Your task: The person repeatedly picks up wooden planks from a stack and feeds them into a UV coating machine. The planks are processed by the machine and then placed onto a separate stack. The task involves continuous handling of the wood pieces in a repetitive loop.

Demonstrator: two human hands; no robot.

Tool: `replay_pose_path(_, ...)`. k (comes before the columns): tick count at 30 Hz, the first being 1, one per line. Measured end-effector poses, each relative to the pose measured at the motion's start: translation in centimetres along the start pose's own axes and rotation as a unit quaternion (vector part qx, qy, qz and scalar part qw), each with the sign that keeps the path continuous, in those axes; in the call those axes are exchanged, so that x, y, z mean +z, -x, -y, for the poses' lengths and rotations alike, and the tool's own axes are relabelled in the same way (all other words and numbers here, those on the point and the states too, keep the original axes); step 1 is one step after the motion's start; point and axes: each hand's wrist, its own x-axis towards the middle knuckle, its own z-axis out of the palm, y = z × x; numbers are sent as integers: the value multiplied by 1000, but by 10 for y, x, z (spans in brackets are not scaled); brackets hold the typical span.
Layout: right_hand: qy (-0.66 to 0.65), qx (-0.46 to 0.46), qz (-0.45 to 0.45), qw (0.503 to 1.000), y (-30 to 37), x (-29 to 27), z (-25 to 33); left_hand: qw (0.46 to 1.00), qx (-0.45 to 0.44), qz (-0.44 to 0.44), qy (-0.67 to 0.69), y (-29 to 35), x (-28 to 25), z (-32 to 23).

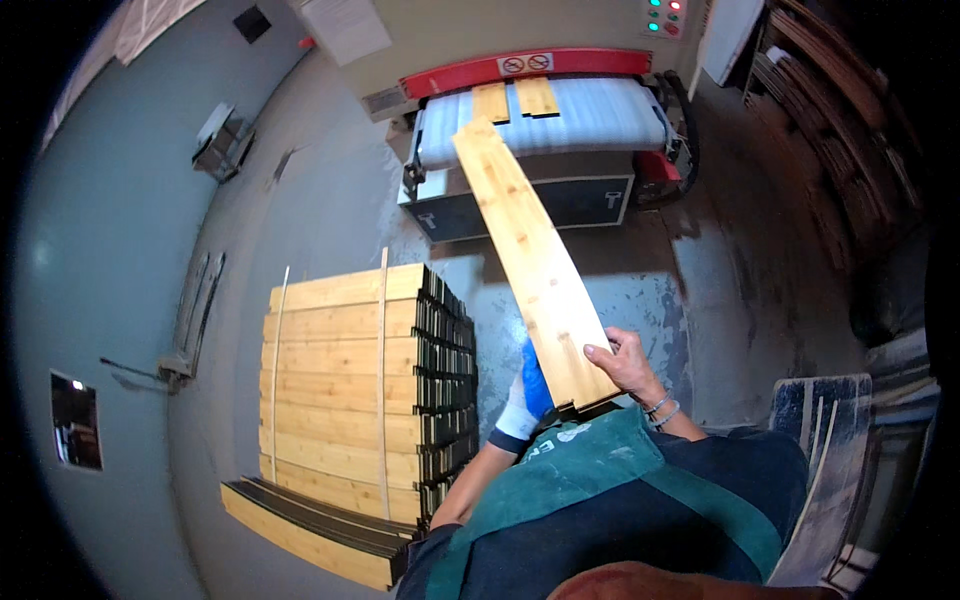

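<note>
A long pale wooden plank with small knots slants away from my body, its far end over the front edge of the machine's conveyor belt. My left hand, in a blue and white glove, grips the plank's left edge near its close end; most of its fingers are hidden beneath. Bare, with bracelets at the wrist, my right hand holds the right edge with the thumb on top. Two more planks, a left one and a right one, lie on the white conveyor belt, partly under the red bar.
To my left stands a stack of planks with thin strips across it. The machine's red bar spans the belt. A pallet jack is by the left wall. Brown stacked sheets lean at the right.
</note>
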Motion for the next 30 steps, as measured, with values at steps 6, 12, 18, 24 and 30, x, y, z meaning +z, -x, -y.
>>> replay_pose_path(6,-56,6,-76,995,-7,-29,-42,789,187,99,-576,-7,-3,17)
replay_pose_path(12,-139,105,-4,985,-46,-37,-48,755,153,72,-633,-30,-30,13)
replay_pose_path(18,-158,102,5,982,-79,-67,-45,708,180,39,-682,-51,-19,-8)
replay_pose_path(24,-144,44,-35,988,-85,-136,-39,934,-40,-190,-300,-91,10,-25)
replay_pose_path(30,-204,60,-45,976,-99,-162,-69,918,-83,-176,-346,-121,0,-37)
